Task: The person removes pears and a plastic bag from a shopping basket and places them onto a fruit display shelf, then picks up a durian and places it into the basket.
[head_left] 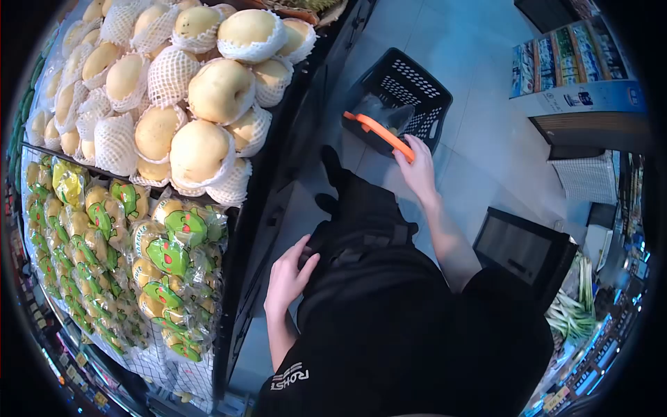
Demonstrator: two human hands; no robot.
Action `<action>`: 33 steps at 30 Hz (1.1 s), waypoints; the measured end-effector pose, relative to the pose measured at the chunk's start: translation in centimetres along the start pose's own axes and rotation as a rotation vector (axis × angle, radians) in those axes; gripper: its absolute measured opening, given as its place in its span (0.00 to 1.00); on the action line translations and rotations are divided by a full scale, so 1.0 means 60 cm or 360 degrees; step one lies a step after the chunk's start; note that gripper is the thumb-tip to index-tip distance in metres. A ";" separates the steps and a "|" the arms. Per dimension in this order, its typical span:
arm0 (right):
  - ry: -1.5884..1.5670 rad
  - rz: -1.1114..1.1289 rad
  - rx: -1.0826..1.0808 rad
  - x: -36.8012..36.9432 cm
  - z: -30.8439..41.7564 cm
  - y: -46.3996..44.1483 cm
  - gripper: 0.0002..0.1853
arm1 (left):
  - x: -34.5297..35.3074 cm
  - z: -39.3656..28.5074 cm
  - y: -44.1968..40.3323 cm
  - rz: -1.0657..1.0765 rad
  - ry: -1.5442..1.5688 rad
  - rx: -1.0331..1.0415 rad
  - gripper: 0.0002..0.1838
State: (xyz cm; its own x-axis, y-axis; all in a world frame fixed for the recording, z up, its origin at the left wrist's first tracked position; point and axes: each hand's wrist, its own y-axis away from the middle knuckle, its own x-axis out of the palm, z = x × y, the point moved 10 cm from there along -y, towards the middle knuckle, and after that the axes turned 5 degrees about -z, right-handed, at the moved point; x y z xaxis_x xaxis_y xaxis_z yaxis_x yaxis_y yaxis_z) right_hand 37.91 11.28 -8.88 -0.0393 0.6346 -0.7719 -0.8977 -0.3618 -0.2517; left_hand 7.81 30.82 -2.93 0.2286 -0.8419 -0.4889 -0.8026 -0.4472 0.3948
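Observation:
My right hand (418,169) is closed around the orange handle (381,132) of a black shopping basket (439,104). The basket has perforated sides and hangs or rests low over the floor; I cannot tell which. A clear plastic bag (382,111) lies inside it, its contents hard to make out. Close to my waist, my left hand (288,272) has its fingers loosely bent and the thumb apart, with nothing in it. It is nearest to the produce stand, where round pale-yellow fruits (221,90) in white foam nets are piled.
Bagged fruits with green cartoon prints (167,254) fill the stand's nearer section. On the right are a shelf of packaged goods (566,59), a dark box-like unit (521,240) and leafy green vegetables (575,306). Tiled floor (479,104) lies between the displays.

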 end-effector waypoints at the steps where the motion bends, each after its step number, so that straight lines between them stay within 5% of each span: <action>1: -0.0068 0.0204 0.0238 0.013 -0.052 0.013 0.25 | 0.008 0.009 0.006 0.0017 -0.0002 0.0011 0.24; 10: -0.0071 0.0829 0.0519 0.091 -0.197 0.046 0.20 | 0.044 0.063 0.034 0.0008 -0.0046 -0.0168 0.26; 27: -0.0288 0.1444 0.0184 0.120 -0.062 0.185 0.26 | 0.213 -0.006 -0.054 -0.0254 0.0049 -0.0317 0.27; 33: -0.0618 0.1966 -0.0214 0.124 -0.019 0.248 0.43 | 0.300 0.009 -0.098 -0.0716 0.0169 -0.0612 0.41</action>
State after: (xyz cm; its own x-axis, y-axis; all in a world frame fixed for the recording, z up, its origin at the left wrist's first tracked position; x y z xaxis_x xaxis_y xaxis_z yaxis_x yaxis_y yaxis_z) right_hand 24.77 9.83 -19.06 -0.9469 -0.0182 -0.3210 -0.1270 -0.8959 0.4257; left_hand 16.37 18.48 -14.48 0.5694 -0.5613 -0.6006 -0.3619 -0.8272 0.4299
